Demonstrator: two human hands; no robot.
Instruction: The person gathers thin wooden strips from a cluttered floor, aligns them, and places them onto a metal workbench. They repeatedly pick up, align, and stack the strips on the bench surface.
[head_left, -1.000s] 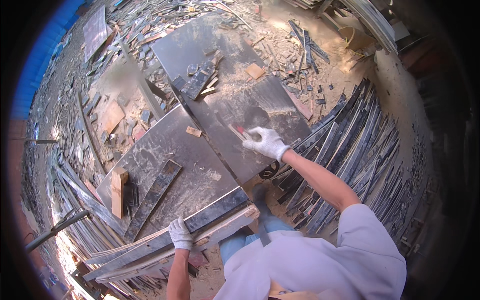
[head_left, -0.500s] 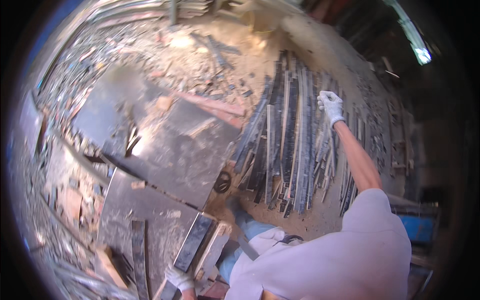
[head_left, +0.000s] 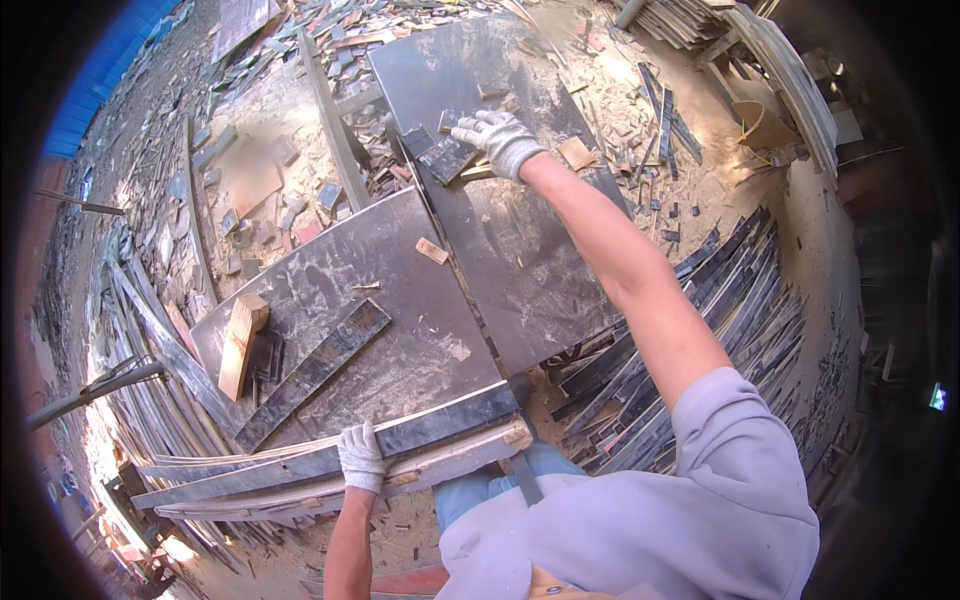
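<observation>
My left hand (head_left: 361, 458), in a pale knit glove, is closed over a long black-faced plywood strip (head_left: 450, 418). That strip lies with other strips along the near edge of a dark, dusty sheet-topped table (head_left: 420, 290). Out over the far part of the tabletop reaches my gloved right hand (head_left: 498, 142), its fingers stretched out and slightly apart. Its fingertips are beside a small dark block (head_left: 449, 120); whether they touch it I cannot tell. Below them lies a short dark board piece (head_left: 445, 158).
A loose black strip (head_left: 315, 372) and a pale wood block (head_left: 241, 345) lie on the table's left part. Long strips are heaped on the ground to the right (head_left: 700, 350). Offcuts (head_left: 350, 60) litter the ground beyond, and a metal bar (head_left: 95, 395) juts in at left.
The view has swung to the right-hand heap's left. My right hand has gone from above the strip heap to the small pieces on the table. My left hand stays on the strip.
</observation>
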